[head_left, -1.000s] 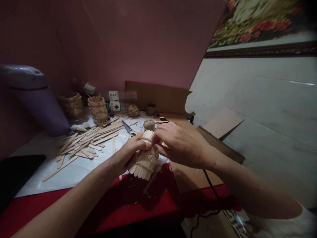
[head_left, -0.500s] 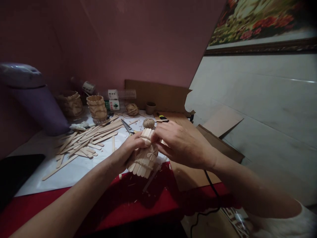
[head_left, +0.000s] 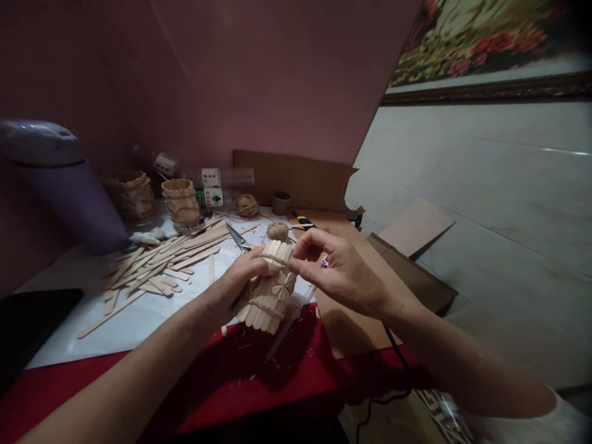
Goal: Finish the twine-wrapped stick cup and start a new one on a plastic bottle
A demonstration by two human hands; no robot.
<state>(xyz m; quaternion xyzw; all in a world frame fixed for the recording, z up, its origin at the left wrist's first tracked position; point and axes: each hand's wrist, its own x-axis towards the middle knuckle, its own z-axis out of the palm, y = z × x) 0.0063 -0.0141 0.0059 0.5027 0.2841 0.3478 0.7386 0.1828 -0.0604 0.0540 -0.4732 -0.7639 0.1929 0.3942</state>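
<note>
Holding a craft-stick cup (head_left: 263,308) tilted above the near edge of the surface (head_left: 60,339), I grip its left side with my left hand (head_left: 244,275), thumb laid across the pale sticks just below the upper twine band (head_left: 274,259). My right hand (head_left: 293,256) works at the cup's opposite side, thumb and forefinger drawn narrow beside the end of that band; whether a strand is caught between them, I cannot tell. A small petalled flower (head_left: 282,287) of light wood decorates the cup's front between the upper band and a lower twine band (head_left: 267,306).

To the left, loose craft sticks (head_left: 160,262) lie heaped on white sheeting, with scissors (head_left: 237,235) near the cup, blades pointing away from me. One tight twine ball (head_left: 278,231) sits just beyond the cup; a looser twine ball (head_left: 247,205) rests farther back, beside a small brown pot (head_left: 280,203). Two finished-looking stick cups, one in front (head_left: 182,202) and one in shadow (head_left: 132,196), stand at back left near clear plastic bottles (head_left: 238,176). A black-and-yellow cutter (head_left: 303,220) lies past my right hand by a brown board (head_left: 356,336). Pale scraps dot the red cloth (head_left: 291,376) below the cup.
</note>
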